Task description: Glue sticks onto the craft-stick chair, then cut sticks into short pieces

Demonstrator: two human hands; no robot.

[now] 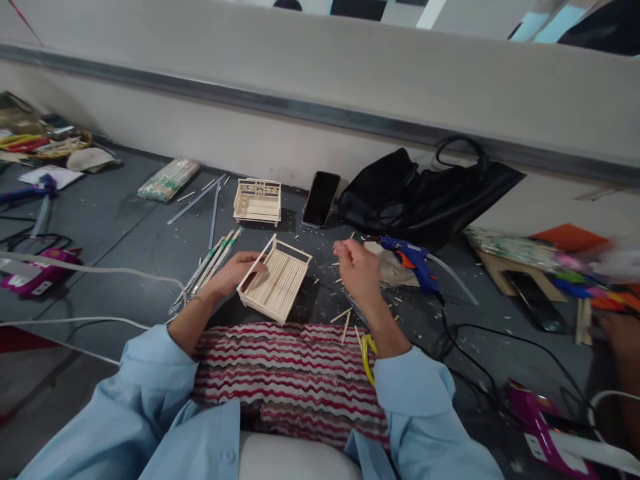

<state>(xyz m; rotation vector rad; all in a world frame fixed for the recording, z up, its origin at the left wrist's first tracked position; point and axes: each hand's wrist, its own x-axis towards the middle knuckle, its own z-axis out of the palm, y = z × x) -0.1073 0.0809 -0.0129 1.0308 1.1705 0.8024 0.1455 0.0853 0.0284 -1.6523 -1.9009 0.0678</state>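
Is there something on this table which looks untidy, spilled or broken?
Yes, a little untidy: loose stick pieces lie scattered on the dark table around the right hand and toward the blue glue gun, pointing different ways. Nothing looks clearly broken.

Centre: pale rectangular slatted wooden frame point(280, 281), matt; small pale wooden bench point(257, 209), likewise. Right of centre: black leather-look bag point(425, 200), faintly glossy to my eye; blue-and-orange plastic glue gun point(424, 268), smooth. Lower centre: red-striped cloth point(285, 380), matt.

That's two stick models point(275, 283), two phones point(321, 199), two glue guns point(413, 257), two purple boxes point(543, 423), and one black bag point(385, 190)!
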